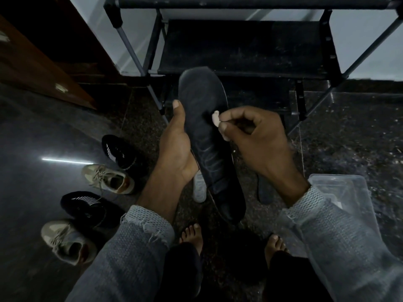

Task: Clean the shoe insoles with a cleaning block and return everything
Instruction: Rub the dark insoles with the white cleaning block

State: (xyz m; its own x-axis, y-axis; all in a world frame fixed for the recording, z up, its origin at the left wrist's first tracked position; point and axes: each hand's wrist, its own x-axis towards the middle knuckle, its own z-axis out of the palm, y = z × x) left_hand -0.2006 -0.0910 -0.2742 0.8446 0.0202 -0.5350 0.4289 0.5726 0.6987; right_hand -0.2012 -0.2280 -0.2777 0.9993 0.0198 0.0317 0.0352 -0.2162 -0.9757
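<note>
left hand (176, 147) gripped dark insole (209, 136) along its edge, thumb up, holding it above the floor before the shoe rack (242, 46) | right hand (259, 136) fingers (224, 127) pinched pale cleaning block (216, 118) against insole's middle | second insole (265, 190) and white insole (199, 188) lay on floor below | four shoes (113, 179) at left

a black metal-framed shoe rack (244, 46) stands at the top against a pale wall (133, 40), with a brown wooden door (41, 62) to its left. on the dark speckled floor (349, 131) at the left lie two black sneakers with white stripes (118, 152) (87, 205) and two beige lace-up sneakers (109, 179) (67, 241), alternating in a row. a clear plastic container (342, 192) sits on the floor at the right, and two bare feet (192, 235) (275, 245) rest at the bottom.
</note>
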